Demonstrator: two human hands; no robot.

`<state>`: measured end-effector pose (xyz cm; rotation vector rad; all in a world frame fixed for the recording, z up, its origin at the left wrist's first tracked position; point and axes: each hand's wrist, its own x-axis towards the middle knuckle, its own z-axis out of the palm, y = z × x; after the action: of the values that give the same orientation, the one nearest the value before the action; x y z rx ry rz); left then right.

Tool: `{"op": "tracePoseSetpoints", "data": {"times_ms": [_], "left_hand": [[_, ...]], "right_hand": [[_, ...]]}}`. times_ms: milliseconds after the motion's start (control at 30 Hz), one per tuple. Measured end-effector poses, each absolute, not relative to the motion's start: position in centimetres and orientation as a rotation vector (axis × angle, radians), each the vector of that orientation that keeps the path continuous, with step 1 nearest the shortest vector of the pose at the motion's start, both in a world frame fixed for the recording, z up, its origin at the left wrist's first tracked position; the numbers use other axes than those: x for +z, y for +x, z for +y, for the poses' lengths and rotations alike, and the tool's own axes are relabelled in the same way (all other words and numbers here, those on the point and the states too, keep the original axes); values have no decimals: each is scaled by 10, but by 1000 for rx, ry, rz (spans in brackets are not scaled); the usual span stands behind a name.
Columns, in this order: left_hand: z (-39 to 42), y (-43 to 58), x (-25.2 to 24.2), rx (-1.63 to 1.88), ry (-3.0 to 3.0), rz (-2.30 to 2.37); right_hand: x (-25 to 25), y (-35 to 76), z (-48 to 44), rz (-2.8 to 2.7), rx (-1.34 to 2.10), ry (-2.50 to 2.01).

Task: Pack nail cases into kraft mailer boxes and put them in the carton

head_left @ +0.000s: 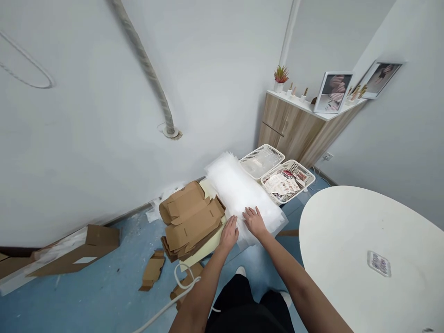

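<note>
Plain white wall (215, 69) is filling the far background; scuffed blue floor (128, 254) is spreading below it. A smooth, rounded white worktop (347, 226) is standing to the person's right. Past it, a wood-grain cabinet with a white top (293, 127) is occupying the corner. Straight ahead, a low, pale yellow worktop (204, 250) is lying mostly covered. On its right part, a broad stack of thin, translucent white plastic sheets (239, 180) is resting; just left of the stack, a pile of flattened brown cardboard boxes (194, 222) is sitting. Two white perforated plastic baskets (299, 169) are standing along the stack's far right side, the nearer one holding printed papers. Left hand (229, 232): lying palm-down at the stack's near left edge, beside the cardboard, grip open. Right hand (255, 222): resting palm-down on the stack's near part, fingers spreading, grip likewise open. A white-framed picture (333, 92) is leaning atop the cabinet, a small red-and-green potted plant (280, 78) standing farther left. A small, clear plastic case (379, 263) is lying on the white worktop.
</note>
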<state>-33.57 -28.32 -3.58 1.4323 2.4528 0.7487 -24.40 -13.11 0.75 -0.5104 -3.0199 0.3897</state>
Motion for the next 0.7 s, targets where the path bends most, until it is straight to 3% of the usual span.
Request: {"op": "tracePoseSetpoints", "data": {"times_ms": [200,533,700], "left_hand": [[-278,-338,-18,798,1424,2421],[-235,-338,65,726,1634,2661],[-194,-305,74,766,2037,2321]], "right_hand": [[15,-252,-130,-3003,403,-583],[67,-210,-110,-2645,310,-542],[85,-120,-84,-2587,207,-656]]}}
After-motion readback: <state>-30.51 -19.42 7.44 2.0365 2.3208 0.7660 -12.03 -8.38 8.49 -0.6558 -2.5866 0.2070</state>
